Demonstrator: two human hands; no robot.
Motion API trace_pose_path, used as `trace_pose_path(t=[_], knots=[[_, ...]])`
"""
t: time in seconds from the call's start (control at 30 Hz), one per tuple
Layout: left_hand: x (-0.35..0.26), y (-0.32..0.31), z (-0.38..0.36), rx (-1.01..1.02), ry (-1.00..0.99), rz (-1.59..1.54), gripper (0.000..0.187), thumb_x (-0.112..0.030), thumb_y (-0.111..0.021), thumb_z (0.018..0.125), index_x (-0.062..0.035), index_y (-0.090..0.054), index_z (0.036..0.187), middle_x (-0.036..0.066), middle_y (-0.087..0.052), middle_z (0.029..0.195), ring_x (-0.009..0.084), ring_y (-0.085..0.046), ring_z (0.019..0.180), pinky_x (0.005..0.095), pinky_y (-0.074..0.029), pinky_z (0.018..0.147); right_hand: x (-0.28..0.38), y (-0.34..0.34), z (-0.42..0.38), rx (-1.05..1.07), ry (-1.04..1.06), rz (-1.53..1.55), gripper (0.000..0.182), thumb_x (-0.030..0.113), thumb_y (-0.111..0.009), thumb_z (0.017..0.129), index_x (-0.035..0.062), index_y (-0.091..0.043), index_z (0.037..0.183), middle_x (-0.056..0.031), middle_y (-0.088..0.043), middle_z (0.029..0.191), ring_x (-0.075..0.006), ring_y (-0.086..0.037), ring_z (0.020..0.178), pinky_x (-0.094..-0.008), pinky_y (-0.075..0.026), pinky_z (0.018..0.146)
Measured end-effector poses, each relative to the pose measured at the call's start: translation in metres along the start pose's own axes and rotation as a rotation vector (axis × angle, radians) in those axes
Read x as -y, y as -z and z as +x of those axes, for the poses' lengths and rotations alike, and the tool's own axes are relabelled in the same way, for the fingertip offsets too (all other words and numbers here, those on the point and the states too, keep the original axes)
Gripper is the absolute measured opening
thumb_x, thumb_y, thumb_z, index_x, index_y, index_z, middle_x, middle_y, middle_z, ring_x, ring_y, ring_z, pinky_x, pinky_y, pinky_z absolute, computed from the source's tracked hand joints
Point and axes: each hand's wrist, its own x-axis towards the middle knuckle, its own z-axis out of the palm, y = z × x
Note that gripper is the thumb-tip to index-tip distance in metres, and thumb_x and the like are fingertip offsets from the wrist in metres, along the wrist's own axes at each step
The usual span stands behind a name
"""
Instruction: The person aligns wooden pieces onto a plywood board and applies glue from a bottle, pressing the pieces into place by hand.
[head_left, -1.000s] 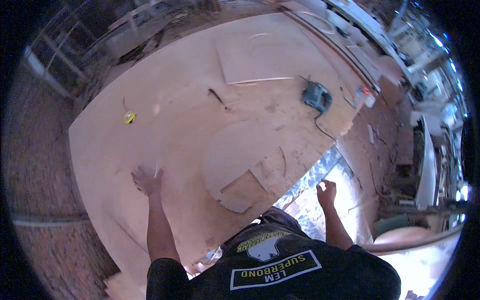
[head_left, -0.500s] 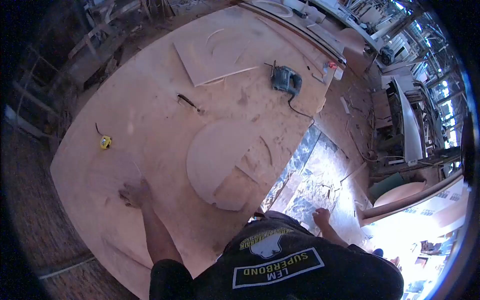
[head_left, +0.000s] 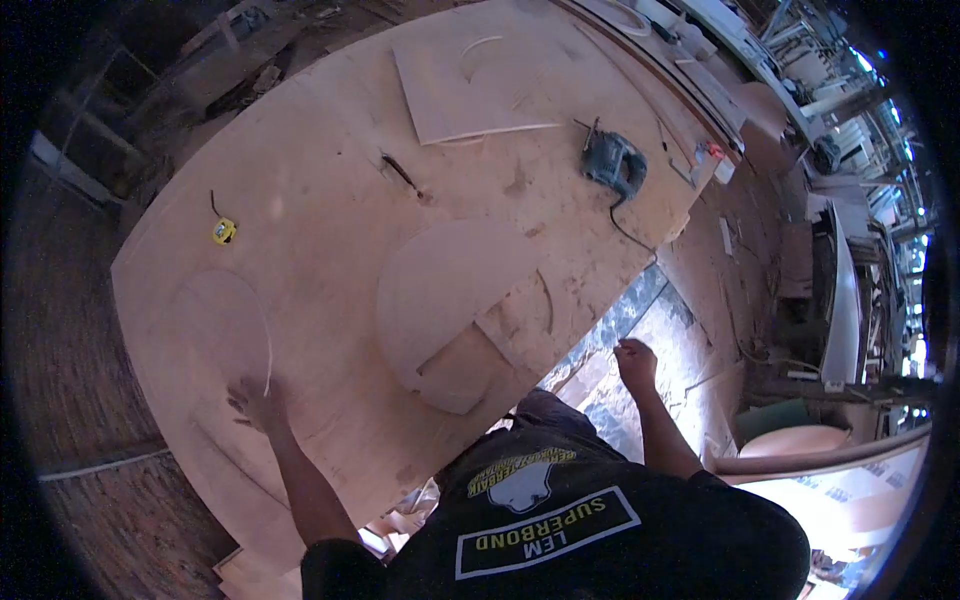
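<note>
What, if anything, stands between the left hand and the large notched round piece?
Nothing raised is visible between the left hand and the round piece, only bare board. A thin pale curved line ends at the hand; the tape measure lies aside.

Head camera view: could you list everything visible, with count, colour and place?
wooden sheet: one, brown, centre
tape measure: one, yellow, sheet's left side
slim tool: one, black, upper middle
jigsaw: one, dark grey, upper right
angular panel: one, brown, far side
rounded panel: one, brown, middle
small item: one, red, upper right
loose boards: several, mixed colours, far right
shirt: one, black, bottom
left hand: one, bare, lower left
right hand: one, bare, past sheet's edge
</note>
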Motion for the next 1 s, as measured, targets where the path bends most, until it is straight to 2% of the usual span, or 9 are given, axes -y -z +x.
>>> trace_pose_path(t=[0.17,0.3,0.37,0.4,0.5,0.6,0.77,0.97,1.0], knots=[[-0.046,0.019,-0.125,-0.201,0.018,-0.298,0.085,-0.058,-0.068,0.091,-0.0119,-0.041,0.157,0.018,-0.030,0.166,0.0383,-0.024,0.154,0.0672,-0.015,0.121,0.089,0.005,0.198,0.046,0.134,0.278,0.030,0.022,-0.073,0.091,-0.0030,-0.075,0.107,-0.0109,-0.077,0.088,-0.0168,-0.072,0.081,-0.0302,-0.055,0.077],[-0.099,0.029,-0.247,-0.331,-0.054,-0.499,0.075,-0.042,-0.077,0.089,-0.0050,-0.049,0.148,0.025,-0.045,0.150,0.0432,-0.043,0.140,0.0613,-0.033,0.114,0.197,-0.030,0.372,-0.030,0.147,0.470,0.038,0.033,-0.073,0.087,0.0019,-0.076,0.109,-0.0143,-0.078,0.101,-0.0253,-0.074,0.095,-0.0381,-0.055,0.086],[-0.122,0.023,-0.301,-0.330,-0.011,-0.548,0.069,-0.036,-0.080,0.088,-0.0019,-0.053,0.142,0.026,-0.050,0.139,0.0441,-0.048,0.132,0.0595,-0.041,0.109,0.219,-0.087,0.483,-0.049,0.386,0.245,0.034,0.028,-0.074,0.090,0.0028,-0.075,0.114,-0.0131,-0.077,0.102,-0.0205,-0.073,0.095,-0.0320,-0.055,0.084],[-0.133,0.025,-0.329,-0.307,0.042,-0.540,0.067,-0.034,-0.080,0.088,-0.0006,-0.054,0.140,0.026,-0.052,0.134,0.0443,-0.049,0.130,0.0590,-0.043,0.107,0.248,-0.098,0.507,0.044,0.366,0.240,0.044,0.034,-0.077,0.087,0.0043,-0.073,0.118,-0.0152,-0.075,0.110,-0.0247,-0.072,0.102,-0.0351,-0.055,0.088],[-0.166,0.035,-0.395,-0.258,0.181,-0.429,0.060,-0.030,-0.080,0.088,0.0005,-0.057,0.135,0.026,-0.051,0.134,0.0429,-0.050,0.128,0.0581,-0.047,0.104,0.292,-0.131,0.542,0.245,0.658,-0.236,0.068,0.046,-0.086,0.074,0.0057,-0.069,0.127,-0.0188,-0.070,0.126,-0.0333,-0.068,0.115,-0.0420,-0.054,0.097],[-0.195,0.054,-0.429,-0.199,0.303,-0.388,0.057,-0.027,-0.080,0.088,0.0011,-0.059,0.133,0.026,-0.049,0.136,0.0424,-0.050,0.128,0.0574,-0.050,0.103,0.295,-0.173,0.586,0.396,0.862,-0.402,0.088,0.057,-0.092,0.060,0.0043,-0.069,0.127,-0.0200,-0.069,0.127,-0.0379,-0.065,0.118,-0.0467,-0.051,0.102],[-0.200,0.056,-0.462,-0.297,0.315,-0.374,0.052,-0.023,-0.080,0.087,-0.0005,-0.063,0.130,0.026,-0.048,0.138,0.0428,-0.052,0.129,0.0556,-0.054,0.099,0.290,-0.192,0.587,0.521,0.827,-0.078,0.085,0.056,-0.091,0.062,0.0016,-0.069,0.124,-0.0227,-0.071,0.120,-0.0388,-0.066,0.116,-0.0467,-0.051,0.101],[-0.222,0.080,-0.468,-0.294,0.398,-0.296,0.047,-0.024,-0.078,0.085,-0.0001,-0.066,0.124,0.025,-0.049,0.135,0.0401,-0.055,0.125,0.0527,-0.056,0.096,0.366,-0.237,0.587,0.286,0.852,-0.116,0.076,0.054,-0.087,0.068,0.0018,-0.070,0.120,-0.0228,-0.071,0.116,-0.0390,-0.067,0.110,-0.0468,-0.053,0.098],[-0.222,0.079,-0.469,-0.293,0.404,-0.269,0.047,-0.024,-0.078,0.085,0.0002,-0.066,0.124,0.025,-0.050,0.135,0.0404,-0.055,0.125,0.0538,-0.055,0.097,0.381,-0.268,0.602,0.099,0.875,-0.112,0.073,0.053,-0.087,0.070,0.0028,-0.070,0.120,-0.0224,-0.071,0.116,-0.0386,-0.066,0.111,-0.0474,-0.051,0.099]])
